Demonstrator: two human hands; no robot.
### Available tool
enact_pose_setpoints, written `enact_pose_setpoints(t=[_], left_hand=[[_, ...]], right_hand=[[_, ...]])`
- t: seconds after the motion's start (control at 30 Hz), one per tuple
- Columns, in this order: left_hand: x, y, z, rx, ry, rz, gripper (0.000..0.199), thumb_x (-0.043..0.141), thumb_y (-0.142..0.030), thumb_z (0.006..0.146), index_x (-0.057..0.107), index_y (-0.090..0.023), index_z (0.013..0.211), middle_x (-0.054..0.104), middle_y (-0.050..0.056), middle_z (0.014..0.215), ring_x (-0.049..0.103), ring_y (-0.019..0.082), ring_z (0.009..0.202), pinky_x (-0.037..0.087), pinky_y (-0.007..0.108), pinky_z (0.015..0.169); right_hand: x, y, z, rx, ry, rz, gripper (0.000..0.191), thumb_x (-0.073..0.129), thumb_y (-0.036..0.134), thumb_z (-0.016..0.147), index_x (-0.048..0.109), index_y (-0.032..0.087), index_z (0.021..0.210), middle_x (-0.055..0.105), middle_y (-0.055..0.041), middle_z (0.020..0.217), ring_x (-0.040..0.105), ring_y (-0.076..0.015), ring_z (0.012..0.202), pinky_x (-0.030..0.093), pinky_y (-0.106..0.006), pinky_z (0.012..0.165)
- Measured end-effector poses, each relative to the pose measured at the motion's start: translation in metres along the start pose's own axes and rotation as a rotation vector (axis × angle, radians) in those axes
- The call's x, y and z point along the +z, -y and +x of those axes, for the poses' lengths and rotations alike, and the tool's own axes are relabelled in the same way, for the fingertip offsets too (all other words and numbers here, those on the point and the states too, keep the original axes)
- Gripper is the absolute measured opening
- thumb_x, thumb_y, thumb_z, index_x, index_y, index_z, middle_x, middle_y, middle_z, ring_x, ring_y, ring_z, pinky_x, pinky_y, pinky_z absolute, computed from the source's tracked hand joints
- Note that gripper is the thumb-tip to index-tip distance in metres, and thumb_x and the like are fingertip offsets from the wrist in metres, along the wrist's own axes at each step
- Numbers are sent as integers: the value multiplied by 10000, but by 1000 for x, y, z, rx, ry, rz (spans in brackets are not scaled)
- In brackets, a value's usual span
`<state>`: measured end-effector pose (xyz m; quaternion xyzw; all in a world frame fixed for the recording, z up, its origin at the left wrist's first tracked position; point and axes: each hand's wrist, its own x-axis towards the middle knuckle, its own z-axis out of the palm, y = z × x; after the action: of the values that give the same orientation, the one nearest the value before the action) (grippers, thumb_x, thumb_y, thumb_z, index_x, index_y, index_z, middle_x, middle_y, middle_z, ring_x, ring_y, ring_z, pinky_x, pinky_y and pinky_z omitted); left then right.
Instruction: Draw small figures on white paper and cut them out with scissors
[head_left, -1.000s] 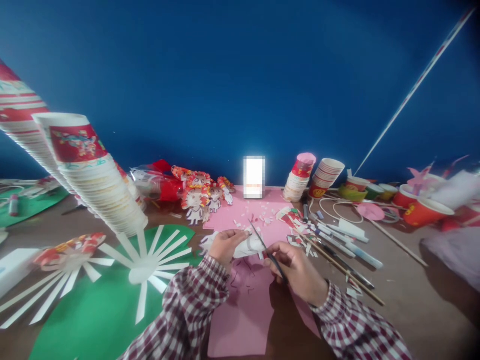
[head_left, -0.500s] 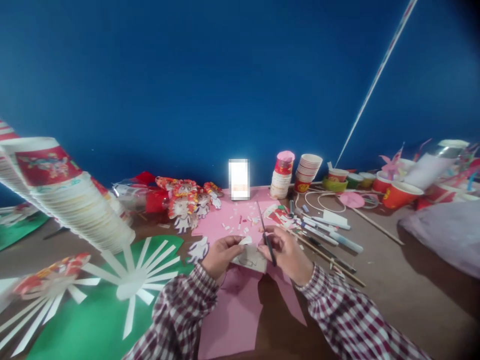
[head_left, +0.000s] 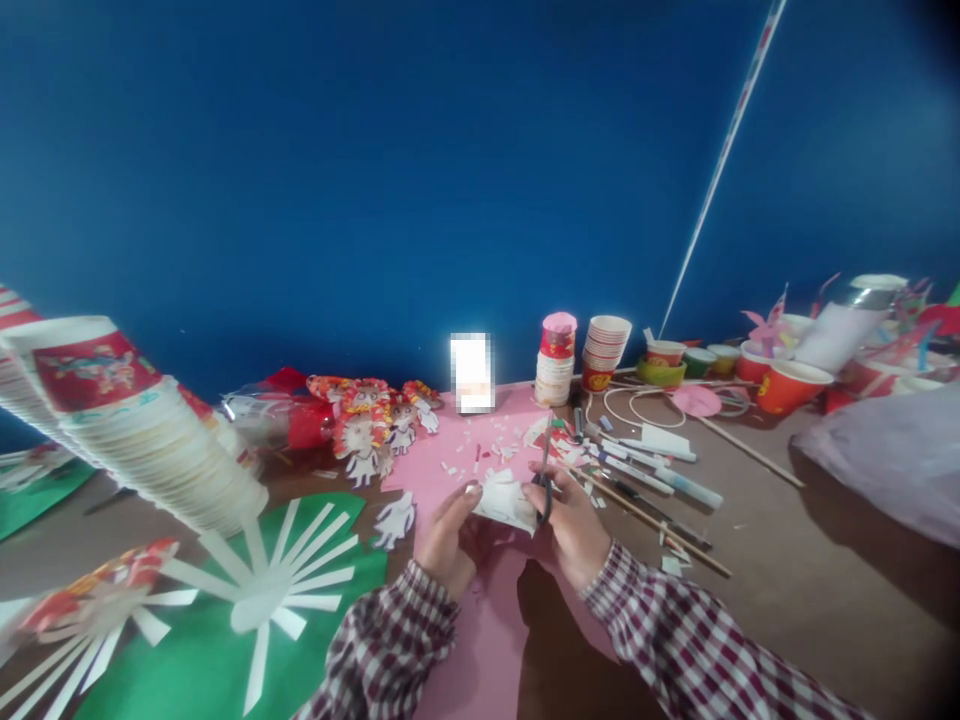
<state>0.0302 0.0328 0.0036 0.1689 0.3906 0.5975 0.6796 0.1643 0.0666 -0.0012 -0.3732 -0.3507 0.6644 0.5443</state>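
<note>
My left hand (head_left: 450, 538) grips the left edge of a small piece of white paper (head_left: 506, 502) with lines drawn on it. The black-handled scissors (head_left: 545, 488) are in my right hand (head_left: 576, 522), their blades pointing away from me. The right fingertips also rest at the paper's right edge. Beneath both hands lies a pink paper sheet (head_left: 469, 650), strewn with white scraps. Left of my hands is a white cut-out figure (head_left: 394, 520), and farther back stand several figures with orange-red manes (head_left: 364, 440).
Stacked paper cups (head_left: 135, 400) lean at the left, above green paper (head_left: 187, 650) bearing white strips. Two cup stacks (head_left: 555, 365) stand at the back. Markers (head_left: 637, 468) and thin sticks (head_left: 645, 510) lie on the right, beside a plastic bag (head_left: 885, 460). A blue wall (head_left: 375, 180) rises behind.
The paper has turned and risen slightly between my hands. The scissors have tilted more upright in my right hand. My left hand has shifted slightly right and its grip on the paper has changed.
</note>
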Motion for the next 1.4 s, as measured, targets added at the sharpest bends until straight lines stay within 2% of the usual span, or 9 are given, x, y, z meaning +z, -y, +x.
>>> enact_pose_setpoints(t=[0.13,0.3,0.4,0.5,0.6,0.7,1.0,1.23,1.4], left_hand=[[7,4,-6,-88,33,15,289,685,-222,679,603,-106,932,681,102,843,641,176,721,520,279,670],[5,9,-2,-49,-29,40,294,728,-184,592,633,-95,856,682,80,714,630,178,595,502,279,568],[-1,8,4,47,-55,20,286,748,-213,564,629,-98,797,677,69,665,619,177,556,492,285,546],[-2,1,5,115,-88,-6,259,757,-205,548,627,-101,747,674,61,634,618,170,551,498,281,561],[1,-9,2,132,-177,-13,230,753,-177,544,633,-110,728,673,45,630,621,159,553,501,263,553],[1,-13,1,144,-210,-23,227,748,-170,554,638,-118,745,677,42,657,629,154,571,498,244,542],[-7,-4,8,183,-164,-3,257,744,-246,583,641,-84,754,663,59,610,618,163,537,482,246,517],[0,-13,-1,39,-120,-79,181,686,-218,662,626,-100,786,666,51,617,621,153,518,477,226,470],[-2,-12,-2,19,-89,-138,157,679,-186,677,611,-109,796,674,50,655,639,156,589,512,242,561]], right_hand=[[2,2,-1,-50,-37,12,460,746,281,603,478,183,964,559,59,608,540,-113,513,443,-233,487],[8,-2,-8,-29,13,-92,479,754,291,597,480,180,974,530,64,595,498,-90,512,412,-206,475],[9,-6,-11,18,109,-213,498,744,303,622,471,174,1018,512,71,597,454,-68,477,364,-184,435],[6,-6,-13,-17,229,-338,461,715,314,672,482,171,1044,502,65,615,433,-64,484,335,-177,423],[2,-4,-13,-81,305,-447,376,677,305,726,508,180,1038,497,54,649,425,-63,509,345,-178,444],[-1,-3,-13,-80,362,-518,327,639,318,767,518,192,1043,501,45,668,428,-64,499,360,-184,443],[0,-9,-15,-7,508,-414,278,617,362,792,554,170,982,476,46,629,439,-55,479,405,-172,439],[-3,-8,-10,70,524,-360,319,601,419,789,563,151,958,509,28,635,504,-70,486,417,-162,397],[-1,-8,-11,95,530,-382,313,649,375,759,564,148,957,520,39,586,475,-53,435,385,-142,370]])
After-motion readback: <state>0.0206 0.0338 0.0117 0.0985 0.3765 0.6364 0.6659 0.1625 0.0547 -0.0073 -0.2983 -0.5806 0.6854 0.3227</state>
